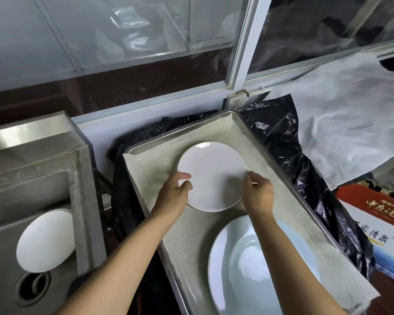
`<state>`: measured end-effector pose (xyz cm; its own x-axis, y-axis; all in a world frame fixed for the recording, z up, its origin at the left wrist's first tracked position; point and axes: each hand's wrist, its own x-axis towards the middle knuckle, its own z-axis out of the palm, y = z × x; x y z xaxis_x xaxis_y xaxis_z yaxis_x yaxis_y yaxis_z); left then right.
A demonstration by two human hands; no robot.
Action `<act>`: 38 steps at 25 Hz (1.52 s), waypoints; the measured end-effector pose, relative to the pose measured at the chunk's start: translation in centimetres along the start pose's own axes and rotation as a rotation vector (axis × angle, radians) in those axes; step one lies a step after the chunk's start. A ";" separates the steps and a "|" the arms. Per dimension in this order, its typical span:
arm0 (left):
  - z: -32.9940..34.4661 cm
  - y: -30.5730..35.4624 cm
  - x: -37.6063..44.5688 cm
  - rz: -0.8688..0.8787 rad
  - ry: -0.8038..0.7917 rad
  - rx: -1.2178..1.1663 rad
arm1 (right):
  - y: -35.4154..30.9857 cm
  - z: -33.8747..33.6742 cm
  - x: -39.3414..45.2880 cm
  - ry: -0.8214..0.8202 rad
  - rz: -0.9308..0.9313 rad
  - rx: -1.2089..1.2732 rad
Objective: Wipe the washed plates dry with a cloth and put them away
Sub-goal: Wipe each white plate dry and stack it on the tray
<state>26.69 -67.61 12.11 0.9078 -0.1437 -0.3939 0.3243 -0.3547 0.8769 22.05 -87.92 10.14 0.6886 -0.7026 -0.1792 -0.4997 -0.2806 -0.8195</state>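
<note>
Both hands, left hand (176, 193) and right hand (258, 193), pinched the small plate (212, 176) by opposite rims over the lined tray (280, 155); possibly stacked on another, it could slip and chip the big plate (232, 264) nearby.

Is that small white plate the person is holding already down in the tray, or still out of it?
In the tray. The small white plate sits over the mesh liner inside the metal tray, both hands gripping its edges; whether it rests fully, cannot tell.
</note>
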 end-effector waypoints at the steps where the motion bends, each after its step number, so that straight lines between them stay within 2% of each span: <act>1: -0.3 -0.1 -0.5 0.017 -0.002 0.012 | -0.3 -0.1 -0.9 0.010 -0.042 -0.031; 4: -1.5 -0.7 -2.5 0.057 0.004 0.065 | -1.1 0.0 -4.3 -0.007 -0.118 -0.028; 8: -4.4 -1.6 -6.3 0.114 0.008 0.102 | -2.5 1.2 -9.0 -0.118 -0.182 0.010; 15: -11.0 -3.9 -12.7 0.147 0.146 0.039 | -6.3 4.2 -17.8 -0.236 -0.305 0.046; 20: -18.1 -7.0 -17.5 0.126 0.211 0.031 | -8.4 8.2 -25.9 -0.353 -0.311 0.079; 26: -28.1 -12.0 -21.6 0.120 0.254 0.004 | -9.7 14.1 -35.3 -0.395 -0.294 0.086; 31: -36.1 -17.2 -24.5 0.103 0.219 0.008 | -9.0 20.0 -42.9 -0.397 -0.207 0.100; 38: -41.9 -24.5 -25.0 0.023 0.246 0.011 | -6.7 25.7 -48.1 -0.458 -0.172 0.008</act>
<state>7.24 -16.64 12.03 0.9529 0.0767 -0.2935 0.3008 -0.3643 0.8814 5.81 -35.46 10.25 0.9221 -0.2863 -0.2604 -0.3555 -0.3610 -0.8622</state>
